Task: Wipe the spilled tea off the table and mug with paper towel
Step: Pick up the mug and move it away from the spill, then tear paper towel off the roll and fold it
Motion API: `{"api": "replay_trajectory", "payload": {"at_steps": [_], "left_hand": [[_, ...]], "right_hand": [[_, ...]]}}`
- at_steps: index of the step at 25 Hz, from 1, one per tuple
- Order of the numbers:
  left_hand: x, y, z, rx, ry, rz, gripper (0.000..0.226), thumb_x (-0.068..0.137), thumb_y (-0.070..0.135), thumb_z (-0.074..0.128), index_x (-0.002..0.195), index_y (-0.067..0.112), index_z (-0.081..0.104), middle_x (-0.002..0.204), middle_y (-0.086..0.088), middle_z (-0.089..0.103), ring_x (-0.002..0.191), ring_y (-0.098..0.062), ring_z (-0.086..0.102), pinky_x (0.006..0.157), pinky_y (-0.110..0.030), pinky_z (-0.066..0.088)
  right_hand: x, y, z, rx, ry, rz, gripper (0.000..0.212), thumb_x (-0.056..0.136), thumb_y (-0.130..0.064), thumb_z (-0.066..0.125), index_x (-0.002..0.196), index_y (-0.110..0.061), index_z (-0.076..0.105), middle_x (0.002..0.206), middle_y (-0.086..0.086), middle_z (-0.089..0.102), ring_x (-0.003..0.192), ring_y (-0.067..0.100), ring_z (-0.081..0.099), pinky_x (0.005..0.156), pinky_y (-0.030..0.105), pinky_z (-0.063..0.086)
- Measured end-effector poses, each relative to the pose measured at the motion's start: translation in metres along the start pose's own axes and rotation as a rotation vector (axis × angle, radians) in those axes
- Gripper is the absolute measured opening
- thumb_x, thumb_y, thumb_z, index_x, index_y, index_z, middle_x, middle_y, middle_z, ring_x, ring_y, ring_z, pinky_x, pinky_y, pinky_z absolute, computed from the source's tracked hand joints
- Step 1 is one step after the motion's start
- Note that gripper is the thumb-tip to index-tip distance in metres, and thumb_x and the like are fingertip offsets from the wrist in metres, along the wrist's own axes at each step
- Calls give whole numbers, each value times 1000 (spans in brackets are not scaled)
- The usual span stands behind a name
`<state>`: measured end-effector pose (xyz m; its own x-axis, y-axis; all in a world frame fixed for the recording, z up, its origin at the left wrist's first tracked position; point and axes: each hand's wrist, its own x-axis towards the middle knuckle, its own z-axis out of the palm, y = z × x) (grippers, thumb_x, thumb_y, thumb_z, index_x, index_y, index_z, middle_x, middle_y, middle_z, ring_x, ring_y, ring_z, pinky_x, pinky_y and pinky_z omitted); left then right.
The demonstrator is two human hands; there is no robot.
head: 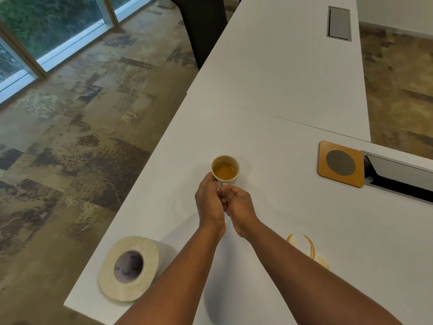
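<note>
Wiping has not begun. Both your hands, left [209,201] and right [239,207], curl around the mug [225,170] handle, mid-worktop [269,141]. The spill [310,250] remains; the roll [130,268] lies untouched at the near-left edge.

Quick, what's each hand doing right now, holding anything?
Left hand: fingers curled against the side of the mug, holding it.
Right hand: fingers pinch the mug's handle.

Both forearms are bare to the frame edge, with no sleeves, and the left hand [209,201] and right hand [239,207] are ungloved.
</note>
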<state>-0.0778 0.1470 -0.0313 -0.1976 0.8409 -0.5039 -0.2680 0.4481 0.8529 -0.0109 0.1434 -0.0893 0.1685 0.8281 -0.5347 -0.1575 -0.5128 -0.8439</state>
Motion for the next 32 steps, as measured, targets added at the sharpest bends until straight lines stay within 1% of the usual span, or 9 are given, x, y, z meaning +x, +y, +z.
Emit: {"api": "replay_trajectory", "payload": {"at_steps": [4,11,14,17,20,25,27,29,32], "left_hand": [[-4,3,-2,41,40,-8,29,104,30,44,95,33,71,84,23,74,86,2,70,57,-6,49],[-35,11,-6,79,29,-5,20,105,38,46,93,48,58,86,44,54,83,10,56,52,0,42],[-53,17,-13,203,0,9,19,105,32,48,110,44,62,96,41,57,85,8,56,50,2,40],[-74,25,-26,433,-85,49,40,104,26,49,143,26,54,140,13,59,121,-8,59,77,-4,45],[-101,39,-51,747,-167,223,45,102,24,55,146,27,51,149,4,55,135,-19,54,101,-28,46],[-131,69,-110,1197,-73,481,36,99,21,60,134,30,64,139,6,64,127,-17,60,108,-44,48],[-130,84,-133,1256,-49,499,35,99,21,59,133,30,64,140,7,63,129,-17,58,110,-40,45],[-122,96,-152,1331,-79,428,38,99,22,59,136,31,61,145,8,58,134,-18,52,112,-38,40],[-114,100,-171,1429,-151,234,46,98,30,62,142,32,54,156,6,47,140,-24,46,112,-41,39]], "right_hand": [[0,0,1,-46,27,2,26,104,-26,50,97,-18,74,92,5,77,89,22,74,85,32,61],[-17,-5,-7,-81,133,26,24,99,-31,62,123,-28,59,105,0,74,83,14,75,75,26,62],[-37,-7,-13,-147,117,-7,19,100,-26,59,119,-24,62,103,0,74,84,16,75,80,30,63],[-62,-10,-21,-252,14,-104,14,100,-18,57,106,-19,70,93,0,76,82,18,75,78,33,64],[-88,-15,-23,-419,-76,-218,17,98,-16,58,97,-22,74,86,-6,76,80,15,73,77,34,63],[-129,-24,-8,-626,-198,-322,18,95,-18,65,111,-23,74,104,-11,73,89,4,68,83,20,55],[-148,-24,3,-719,-251,-414,24,93,-18,66,116,-22,73,108,-11,72,88,-3,64,81,12,49],[-167,-25,13,-747,-307,-470,33,89,-15,64,121,-23,69,114,-11,70,94,-1,63,83,12,48],[-184,-25,21,-823,-400,-462,50,85,-22,65,134,-28,58,129,-10,63,108,6,60,92,26,53]]}}
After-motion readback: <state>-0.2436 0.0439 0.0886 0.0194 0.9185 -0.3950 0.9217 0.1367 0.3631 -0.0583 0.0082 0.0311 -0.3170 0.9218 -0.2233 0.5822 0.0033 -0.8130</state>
